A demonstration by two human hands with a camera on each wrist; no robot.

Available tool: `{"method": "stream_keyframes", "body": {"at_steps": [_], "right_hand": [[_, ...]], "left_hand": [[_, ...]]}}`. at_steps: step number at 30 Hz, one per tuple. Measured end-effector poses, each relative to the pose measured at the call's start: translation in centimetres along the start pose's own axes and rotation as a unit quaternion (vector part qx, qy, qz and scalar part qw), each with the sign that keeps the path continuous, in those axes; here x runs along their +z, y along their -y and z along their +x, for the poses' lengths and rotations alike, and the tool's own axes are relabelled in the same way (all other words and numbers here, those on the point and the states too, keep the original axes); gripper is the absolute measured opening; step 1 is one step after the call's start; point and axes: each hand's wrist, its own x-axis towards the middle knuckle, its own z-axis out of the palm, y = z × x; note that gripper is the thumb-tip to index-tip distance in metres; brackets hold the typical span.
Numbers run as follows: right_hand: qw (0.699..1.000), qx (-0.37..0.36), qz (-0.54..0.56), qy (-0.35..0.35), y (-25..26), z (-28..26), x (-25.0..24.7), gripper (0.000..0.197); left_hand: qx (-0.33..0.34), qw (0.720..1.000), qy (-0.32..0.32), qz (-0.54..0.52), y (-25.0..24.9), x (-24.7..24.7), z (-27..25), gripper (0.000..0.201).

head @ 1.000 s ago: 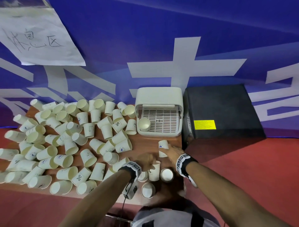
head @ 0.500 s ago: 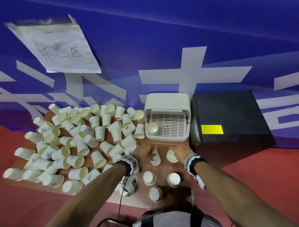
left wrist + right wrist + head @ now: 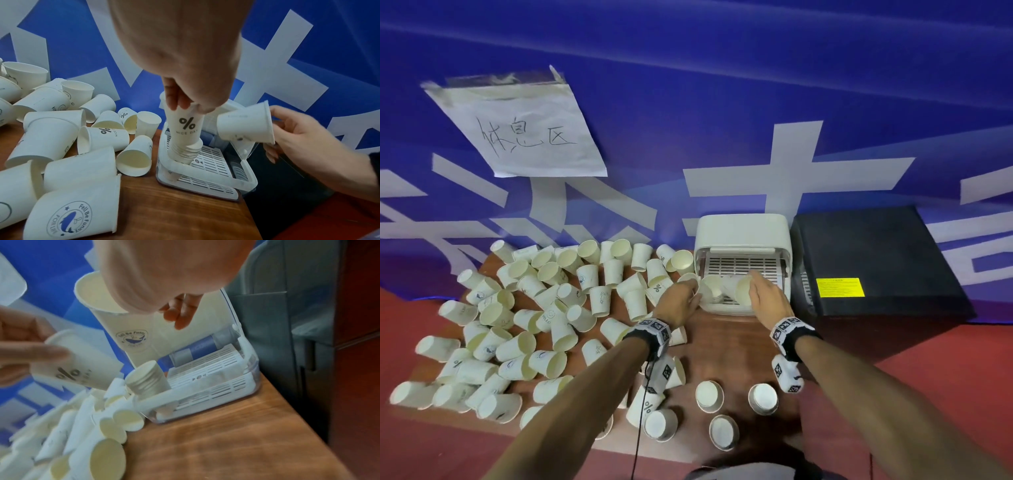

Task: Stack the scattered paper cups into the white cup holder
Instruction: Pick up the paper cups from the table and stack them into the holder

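White cup holder (image 3: 743, 233) sitting at table (image 3: 726, 346) back edge, nested cup stack (image 3: 184, 150) leaning inside its left front corner. Left hand (image 3: 677, 301) gripping "%" cup (image 3: 183, 120), its base sitting in stack top. Right hand (image 3: 765, 295) holding whale-logo cup (image 3: 123, 331) tilted above slotted tray (image 3: 213, 160). Loose cups (image 3: 524, 318) lying scattered across table left of holder; four (image 3: 709, 395) standing near front edge.
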Motion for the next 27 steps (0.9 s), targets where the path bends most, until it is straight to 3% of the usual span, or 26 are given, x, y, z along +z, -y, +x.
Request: {"method": "stream_keyframes", "body": {"at_steps": [5,12,19,27], "right_hand": [[0.991,0.037,0.097,-0.088,1.1,0.6,0.4,0.034],[0.984,0.029,0.132,-0.117,1.7,1.1,1.3,0.035],[0.982,0.033,0.148,-0.117,1.9,2.3,2.4,0.036],[0.986,0.048,0.139,-0.082,2.1,3.4,2.9,0.029]], "left_hand": [[-0.002,0.999,-0.033,0.021,-0.2,1.0,1.5,0.012],[0.034,0.991,0.047,0.117,0.1,2.5,4.0,0.014],[0.063,0.980,0.123,0.140,0.5,3.8,6.7,0.028],[0.091,0.966,0.168,0.172,1.7,6.0,7.8,0.019]]}}
